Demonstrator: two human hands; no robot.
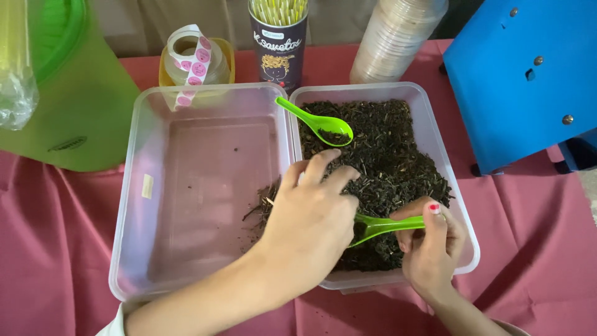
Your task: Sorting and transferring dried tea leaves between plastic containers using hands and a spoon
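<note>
Two bright green plastic spoons (318, 122) (384, 225) stand out against dark brown-black dried leaves (392, 155) in a clear plastic tub (463, 205), beside a second translucent tub (134, 186), all on a pink-red cloth (56, 249), near a blue metal machine (522, 81) and a lime-green plastic container (74, 93).

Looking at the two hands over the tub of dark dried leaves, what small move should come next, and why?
Probably lift the green plastic spoon held by the right hand, since its bowl is buried in the dark dried leaves, hidden under the left hand. The near-empty clear plastic tub sits beside.
</note>
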